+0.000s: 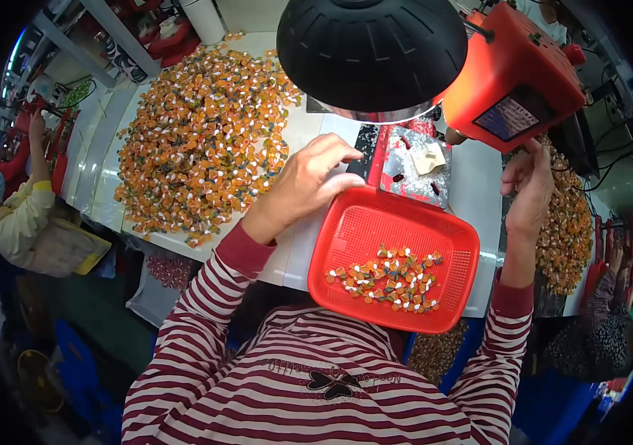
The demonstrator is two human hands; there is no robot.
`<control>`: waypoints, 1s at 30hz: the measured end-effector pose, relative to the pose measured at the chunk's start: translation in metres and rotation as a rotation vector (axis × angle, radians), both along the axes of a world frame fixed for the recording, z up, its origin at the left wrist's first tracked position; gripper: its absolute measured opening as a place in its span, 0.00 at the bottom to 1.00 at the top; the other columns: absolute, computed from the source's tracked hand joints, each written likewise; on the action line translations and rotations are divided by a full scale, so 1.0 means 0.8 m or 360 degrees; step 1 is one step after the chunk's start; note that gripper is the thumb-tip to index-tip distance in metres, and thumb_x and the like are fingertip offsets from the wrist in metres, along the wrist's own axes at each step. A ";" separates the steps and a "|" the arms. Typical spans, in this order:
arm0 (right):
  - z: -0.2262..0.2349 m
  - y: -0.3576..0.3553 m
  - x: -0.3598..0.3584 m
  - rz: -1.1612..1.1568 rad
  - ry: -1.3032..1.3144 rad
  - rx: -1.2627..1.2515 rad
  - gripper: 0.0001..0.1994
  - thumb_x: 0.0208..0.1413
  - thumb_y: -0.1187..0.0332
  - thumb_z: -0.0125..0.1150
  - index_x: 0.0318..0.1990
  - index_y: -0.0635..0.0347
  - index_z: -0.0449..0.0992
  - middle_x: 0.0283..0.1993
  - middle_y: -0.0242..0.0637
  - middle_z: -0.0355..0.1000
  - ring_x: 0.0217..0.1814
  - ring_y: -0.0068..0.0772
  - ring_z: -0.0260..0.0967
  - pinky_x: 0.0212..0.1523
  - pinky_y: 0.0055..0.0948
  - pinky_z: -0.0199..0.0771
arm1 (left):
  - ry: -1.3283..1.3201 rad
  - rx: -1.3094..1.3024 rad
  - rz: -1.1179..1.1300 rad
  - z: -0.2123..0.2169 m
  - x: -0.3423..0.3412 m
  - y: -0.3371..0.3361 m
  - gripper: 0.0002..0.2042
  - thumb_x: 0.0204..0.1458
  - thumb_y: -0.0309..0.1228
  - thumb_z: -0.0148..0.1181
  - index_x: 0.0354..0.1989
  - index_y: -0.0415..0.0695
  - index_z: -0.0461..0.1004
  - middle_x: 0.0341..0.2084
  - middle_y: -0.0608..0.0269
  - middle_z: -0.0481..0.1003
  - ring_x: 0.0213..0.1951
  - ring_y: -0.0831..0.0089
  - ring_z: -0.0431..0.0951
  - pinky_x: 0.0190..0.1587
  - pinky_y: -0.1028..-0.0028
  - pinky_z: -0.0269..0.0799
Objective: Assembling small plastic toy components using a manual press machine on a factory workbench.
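My left hand [309, 180] hovers between the heap of small pieces and the press, thumb and forefinger apart, nothing visible between them. My right hand [530, 191] is raised beside the red press head [513, 74], fingers loosely bent and apart; no held thing shows. Between the hands lies the metal press bed [398, 182], dusted with white crumbs, carrying a small cream block [429, 159]. Just in front of it, a red plastic basket [316, 274] holds small orange, white and dark pieces [390, 280], gathered toward its near side.
A large heap of the same small pieces [201, 133] covers the table at left; another heap [565, 230] lies at right. A black lamp shade [372, 55] hangs over the press. A person in a pale-yellow top [34, 222] is at far left; another person's patterned sleeve [591, 315] shows at right.
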State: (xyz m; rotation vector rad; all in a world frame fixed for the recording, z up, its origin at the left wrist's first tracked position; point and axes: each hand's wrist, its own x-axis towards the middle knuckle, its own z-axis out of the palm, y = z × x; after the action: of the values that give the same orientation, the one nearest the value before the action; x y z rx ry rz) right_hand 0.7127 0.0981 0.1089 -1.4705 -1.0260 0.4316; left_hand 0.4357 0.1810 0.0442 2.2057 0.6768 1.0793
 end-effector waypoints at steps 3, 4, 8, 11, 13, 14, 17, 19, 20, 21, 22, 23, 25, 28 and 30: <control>-0.020 -0.017 -0.007 0.0067 0.0043 -0.0123 0.26 0.63 0.52 0.32 0.46 0.67 0.69 0.15 0.26 0.59 0.15 0.14 0.54 0.19 0.14 0.54 | 0.0594 0.0358 0.0145 -0.030 -0.041 0.042 0.05 0.43 0.27 0.61 0.27 0.38 0.75 0.25 0.58 0.72 0.33 0.64 0.71 0.38 0.68 0.68; -0.025 -0.019 -0.011 0.0156 0.0032 -0.0155 0.25 0.63 0.53 0.32 0.46 0.67 0.70 0.15 0.26 0.59 0.15 0.13 0.54 0.18 0.14 0.54 | 0.0598 0.0363 0.0147 -0.036 -0.043 0.044 0.05 0.43 0.27 0.61 0.27 0.38 0.75 0.25 0.58 0.72 0.33 0.64 0.71 0.38 0.68 0.68; -0.023 -0.024 -0.040 0.0408 0.0013 -0.0211 0.20 0.64 0.56 0.37 0.44 0.64 0.71 0.16 0.26 0.60 0.16 0.12 0.54 0.18 0.14 0.55 | 0.0962 0.0393 -0.0203 -0.037 -0.030 0.046 0.05 0.43 0.27 0.61 0.27 0.40 0.76 0.25 0.58 0.73 0.32 0.62 0.71 0.39 0.66 0.67; -0.013 -0.035 -0.056 0.0639 -0.0166 -0.0409 0.15 0.63 0.62 0.42 0.44 0.64 0.71 0.18 0.26 0.62 0.18 0.11 0.56 0.20 0.13 0.57 | 0.0526 0.0102 0.0037 -0.042 -0.028 0.047 0.03 0.44 0.24 0.60 0.28 0.40 0.76 0.23 0.59 0.73 0.32 0.66 0.72 0.37 0.71 0.69; -0.015 -0.030 -0.076 0.0637 -0.0196 -0.0327 0.13 0.61 0.64 0.46 0.43 0.65 0.71 0.19 0.28 0.64 0.19 0.13 0.58 0.20 0.15 0.60 | 0.0151 -0.0232 0.0024 -0.022 -0.001 0.024 0.03 0.44 0.23 0.59 0.29 0.40 0.77 0.22 0.59 0.73 0.32 0.67 0.73 0.36 0.73 0.69; -0.019 -0.026 -0.088 0.0655 -0.0221 -0.0246 0.11 0.59 0.67 0.50 0.41 0.65 0.71 0.20 0.30 0.65 0.20 0.14 0.61 0.21 0.17 0.62 | -0.0214 -0.0574 0.0028 -0.007 0.018 0.005 0.04 0.45 0.22 0.59 0.30 0.40 0.77 0.22 0.59 0.73 0.31 0.68 0.74 0.36 0.75 0.69; -0.026 -0.018 -0.091 0.0665 -0.0299 -0.0081 0.07 0.54 0.71 0.57 0.37 0.66 0.72 0.23 0.34 0.68 0.21 0.18 0.66 0.23 0.21 0.68 | -0.0601 -0.0913 -0.0027 0.010 0.058 -0.034 0.05 0.47 0.21 0.58 0.32 0.39 0.77 0.23 0.60 0.73 0.31 0.72 0.74 0.35 0.77 0.69; -0.036 -0.013 -0.080 0.0663 -0.0597 0.0030 0.06 0.53 0.73 0.58 0.38 0.65 0.72 0.26 0.33 0.70 0.22 0.16 0.66 0.24 0.18 0.67 | -0.0621 -0.0920 -0.0083 0.013 0.076 -0.049 0.05 0.49 0.20 0.56 0.34 0.37 0.76 0.26 0.61 0.75 0.30 0.78 0.75 0.36 0.79 0.70; -0.038 -0.012 -0.075 0.0676 -0.0740 0.0085 0.06 0.53 0.74 0.58 0.38 0.64 0.72 0.27 0.33 0.70 0.22 0.15 0.66 0.25 0.16 0.67 | -0.0623 -0.0923 -0.0093 0.017 0.078 -0.048 0.05 0.49 0.20 0.56 0.34 0.37 0.76 0.26 0.61 0.75 0.30 0.78 0.75 0.36 0.79 0.70; -0.038 -0.014 -0.071 0.0669 -0.0744 0.0081 0.06 0.53 0.74 0.58 0.38 0.64 0.72 0.27 0.33 0.70 0.22 0.15 0.66 0.25 0.16 0.67 | -0.0483 -0.0753 -0.0127 0.023 0.078 -0.046 0.05 0.49 0.20 0.56 0.34 0.37 0.76 0.26 0.61 0.75 0.30 0.77 0.75 0.36 0.78 0.70; -0.037 -0.015 -0.065 0.0778 -0.0641 -0.0050 0.06 0.53 0.74 0.59 0.37 0.64 0.72 0.27 0.33 0.71 0.23 0.15 0.67 0.25 0.16 0.67 | -0.0347 -0.0582 -0.0162 0.028 0.077 -0.041 0.06 0.48 0.20 0.57 0.35 0.37 0.76 0.26 0.60 0.74 0.30 0.75 0.75 0.35 0.78 0.71; -0.036 -0.017 -0.060 0.0884 -0.0535 -0.0181 0.06 0.53 0.74 0.59 0.37 0.65 0.72 0.27 0.33 0.71 0.23 0.16 0.67 0.24 0.16 0.68 | -0.0212 -0.0410 -0.0195 0.029 0.077 -0.037 0.06 0.48 0.20 0.57 0.35 0.36 0.75 0.26 0.59 0.74 0.29 0.74 0.75 0.34 0.77 0.71; -0.036 -0.020 -0.054 0.0984 -0.0429 -0.0311 0.06 0.53 0.74 0.59 0.36 0.65 0.72 0.27 0.34 0.71 0.23 0.16 0.68 0.24 0.16 0.68 | -0.0174 -0.0279 -0.0292 0.027 0.076 -0.027 0.07 0.47 0.20 0.58 0.35 0.36 0.75 0.26 0.59 0.74 0.29 0.72 0.75 0.33 0.77 0.70; -0.041 -0.024 -0.047 0.0873 -0.0244 -0.0477 0.05 0.54 0.72 0.58 0.34 0.65 0.71 0.25 0.33 0.70 0.22 0.17 0.68 0.23 0.15 0.67 | -0.0092 -0.0006 -0.0472 0.023 0.084 -0.015 0.08 0.46 0.21 0.60 0.36 0.34 0.74 0.26 0.57 0.73 0.27 0.67 0.75 0.31 0.75 0.70; -0.035 -0.022 -0.033 0.0662 -0.0123 -0.0406 0.06 0.55 0.69 0.57 0.33 0.64 0.71 0.24 0.32 0.70 0.21 0.17 0.67 0.22 0.15 0.65 | -0.0168 0.0078 -0.0291 0.018 0.099 -0.012 0.08 0.44 0.21 0.61 0.34 0.35 0.73 0.25 0.57 0.72 0.28 0.65 0.75 0.30 0.74 0.70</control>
State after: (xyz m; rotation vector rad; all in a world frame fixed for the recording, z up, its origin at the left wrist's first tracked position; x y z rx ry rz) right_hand 0.6867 0.0806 0.0812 -1.5037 -1.3854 0.8330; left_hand 0.5151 0.1711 0.0585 2.1856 0.3981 1.1187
